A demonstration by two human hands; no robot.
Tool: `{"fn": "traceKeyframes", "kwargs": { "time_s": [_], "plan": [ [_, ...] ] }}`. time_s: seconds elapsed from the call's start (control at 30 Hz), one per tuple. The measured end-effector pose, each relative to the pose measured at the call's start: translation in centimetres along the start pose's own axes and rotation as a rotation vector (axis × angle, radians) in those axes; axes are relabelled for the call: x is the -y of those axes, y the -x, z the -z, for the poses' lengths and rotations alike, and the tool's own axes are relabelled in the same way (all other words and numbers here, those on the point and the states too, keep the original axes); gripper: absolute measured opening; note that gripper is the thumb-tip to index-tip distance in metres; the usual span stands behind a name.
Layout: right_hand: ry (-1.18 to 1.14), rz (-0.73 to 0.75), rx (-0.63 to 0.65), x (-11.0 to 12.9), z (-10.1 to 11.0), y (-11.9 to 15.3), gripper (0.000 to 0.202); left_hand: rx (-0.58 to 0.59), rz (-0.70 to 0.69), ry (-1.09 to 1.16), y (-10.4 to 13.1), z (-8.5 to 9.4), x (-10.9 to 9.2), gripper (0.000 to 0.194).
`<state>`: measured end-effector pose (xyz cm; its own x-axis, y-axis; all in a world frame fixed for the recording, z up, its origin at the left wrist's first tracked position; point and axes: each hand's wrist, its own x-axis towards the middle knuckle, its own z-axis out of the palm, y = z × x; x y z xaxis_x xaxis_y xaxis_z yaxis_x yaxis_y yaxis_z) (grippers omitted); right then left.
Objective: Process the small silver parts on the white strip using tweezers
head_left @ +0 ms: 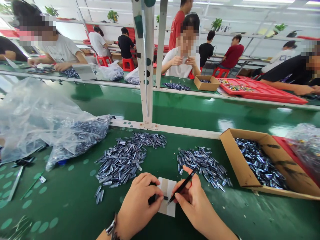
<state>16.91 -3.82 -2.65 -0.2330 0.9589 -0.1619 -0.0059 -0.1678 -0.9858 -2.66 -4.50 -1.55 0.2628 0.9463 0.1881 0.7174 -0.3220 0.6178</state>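
My left hand pinches a small dark elongated piece over a white card that has a tan strip along it. In my right hand is a pair of black tweezers, slanted so that its tips point down at the card beside the piece. Beyond my hands lie two heaps of small shiny dark-blue pieces, a left heap and a right heap. A few loose pieces lie left of my left hand.
To the right stands a cardboard box of similar pieces, beside a clear bag. A large plastic bag with more pieces slumps at left. A white post rises at the table's back edge. People sit across at another bench.
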Motion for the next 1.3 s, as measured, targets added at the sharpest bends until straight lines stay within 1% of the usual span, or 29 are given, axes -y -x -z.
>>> {"fn": "traceKeyframes", "kwargs": {
  "time_s": [0.13, 0.23, 0.43, 0.53, 0.6, 0.8, 0.97, 1.3],
  "plan": [
    [-0.011, -0.053, 0.052, 0.2, 0.2, -0.2, 0.065, 0.013, 0.003, 0.005, 0.1, 0.1, 0.0, 0.026],
    [-0.017, -0.068, 0.061, 0.4, 0.3, -0.3, 0.066, 0.02, -0.01, 0.0, 0.2, 0.1, 0.0, 0.03],
    [-0.002, -0.07, 0.039, 0.1, 0.4, -0.4, 0.061, 0.045, -0.002, -0.026, 0.0, 0.1, -0.1, 0.029],
    [0.021, -0.077, 0.074, -0.2, 0.6, -0.4, 0.059, 0.044, -0.001, -0.031, -0.1, 0.0, -0.2, 0.028],
    [0.03, -0.07, 0.09, -0.3, 0.7, -0.4, 0.057, 0.042, 0.002, -0.036, 0.0, -0.1, -0.3, 0.029],
    [0.064, -0.043, 0.087, -0.4, 0.6, -0.4, 0.049, 0.047, -0.016, -0.068, 0.1, -0.1, -0.1, 0.029],
    [0.031, -0.02, 0.105, -0.6, 0.6, -0.5, 0.044, 0.065, -0.011, -0.086, 0.0, -0.2, 0.1, 0.029],
    [-0.044, 0.027, 0.06, -0.2, 0.7, -0.4, 0.041, 0.054, 0.019, -0.048, 0.3, -0.3, 0.2, 0.03]
  ]
}}
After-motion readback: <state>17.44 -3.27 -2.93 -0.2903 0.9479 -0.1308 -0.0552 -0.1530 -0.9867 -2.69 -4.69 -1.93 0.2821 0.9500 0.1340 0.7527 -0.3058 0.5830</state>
